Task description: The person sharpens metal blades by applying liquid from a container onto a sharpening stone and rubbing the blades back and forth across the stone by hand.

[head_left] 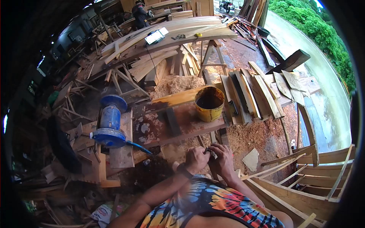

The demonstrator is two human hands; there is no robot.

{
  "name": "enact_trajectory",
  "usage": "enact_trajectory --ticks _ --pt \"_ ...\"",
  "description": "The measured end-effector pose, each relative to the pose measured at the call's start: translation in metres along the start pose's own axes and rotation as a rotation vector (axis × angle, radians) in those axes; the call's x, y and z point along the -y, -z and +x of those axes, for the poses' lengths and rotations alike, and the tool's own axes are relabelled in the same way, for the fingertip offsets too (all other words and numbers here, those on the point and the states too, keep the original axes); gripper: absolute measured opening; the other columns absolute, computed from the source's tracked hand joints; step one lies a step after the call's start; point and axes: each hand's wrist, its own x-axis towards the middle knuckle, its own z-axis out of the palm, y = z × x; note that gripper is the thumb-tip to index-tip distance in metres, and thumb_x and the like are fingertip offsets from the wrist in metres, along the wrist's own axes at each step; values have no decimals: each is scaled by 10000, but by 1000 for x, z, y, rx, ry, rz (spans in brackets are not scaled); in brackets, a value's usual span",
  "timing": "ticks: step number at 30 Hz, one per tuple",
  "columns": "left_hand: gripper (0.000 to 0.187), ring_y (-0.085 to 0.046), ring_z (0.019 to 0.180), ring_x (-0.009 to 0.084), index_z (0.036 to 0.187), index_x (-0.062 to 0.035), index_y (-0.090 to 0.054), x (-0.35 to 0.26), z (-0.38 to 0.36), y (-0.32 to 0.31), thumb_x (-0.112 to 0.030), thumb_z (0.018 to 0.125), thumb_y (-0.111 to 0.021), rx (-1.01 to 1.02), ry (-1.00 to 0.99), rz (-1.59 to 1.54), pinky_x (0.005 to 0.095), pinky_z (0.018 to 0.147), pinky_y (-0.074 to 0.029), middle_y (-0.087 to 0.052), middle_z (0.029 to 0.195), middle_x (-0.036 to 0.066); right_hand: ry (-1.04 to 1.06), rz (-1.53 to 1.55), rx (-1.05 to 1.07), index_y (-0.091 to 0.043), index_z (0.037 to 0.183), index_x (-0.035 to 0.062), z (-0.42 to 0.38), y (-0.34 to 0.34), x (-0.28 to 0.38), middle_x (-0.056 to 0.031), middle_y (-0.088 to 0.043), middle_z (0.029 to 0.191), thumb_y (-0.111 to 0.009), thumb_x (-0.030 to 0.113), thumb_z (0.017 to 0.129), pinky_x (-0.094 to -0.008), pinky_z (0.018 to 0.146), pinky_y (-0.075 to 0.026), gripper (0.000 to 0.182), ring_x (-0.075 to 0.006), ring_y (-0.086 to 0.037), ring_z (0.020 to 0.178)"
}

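Observation:
Both of my hands are close together in front of my chest, at the near side of the stained bench (pixel 152 131). My left hand (pixel 196 159), with a dark band on its wrist, has its fingers closed on a small dark item. My right hand (pixel 223 156) is curled against the same item from the other side. What the item is cannot be made out. Beyond my hands, a yellow bucket (pixel 208 114) holding dark liquid stands upright on the bench. A blue spool-shaped machine (pixel 110 121) stands to the left.
Wooden boards (pixel 258 97) lie side by side right of the bucket. A long plank table (pixel 171 41) with a white device (pixel 156 35) is farther back, where a person (pixel 140 16) stands. Slatted wooden framing (pixel 292 193) is at the lower right. Wood shavings cover the ground.

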Motion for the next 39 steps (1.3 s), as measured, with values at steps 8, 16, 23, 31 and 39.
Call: enact_trajectory --ticks 8,16,23,31,39 --pt "256 -656 696 431 668 0 -667 4 -2 -3 -227 780 -703 -17 -4 -4 503 677 -535 -640 699 235 4 -6 -11 -753 1050 89 -2 0 1 -106 -725 1150 -768 114 733 -439 921 -488 318 -327 -664 1041" --pt "268 -633 637 443 644 -4 -635 21 0 -12 -204 816 -687 -42 -49 27 504 589 -494 -599 665 264 35 17 -20 -702 1101 158 -2 -7 -9 -66 -672 1185 -706 113 779 -444 889 -465 325 -320 -611 1059" --pt "377 -606 512 253 704 14 -665 16 10 17 -309 895 -703 61 307 -74 426 532 -449 -585 581 201 -141 84 30 -702 1177 77 -3 3 -24 -152 -702 1194 -800 188 771 -426 950 -509 432 -369 -648 1090" --pt "281 -672 730 147 1045 -54 -684 114 46 0 -310 1055 -571 67 547 -575 309 644 -530 -708 903 21 -755 243 67 -665 1273 9 15 -60 -179 -159 -725 1202 -761 336 904 -412 874 -565 503 -299 -727 966" --pt "285 -682 779 222 1093 -82 -641 152 84 -35 -338 1068 -519 109 1041 -1153 415 712 -575 -686 916 78 -1199 833 -73 -690 1211 61 63 -80 -223 -64 -729 1056 -741 413 930 -328 702 -523 454 -179 -670 814"
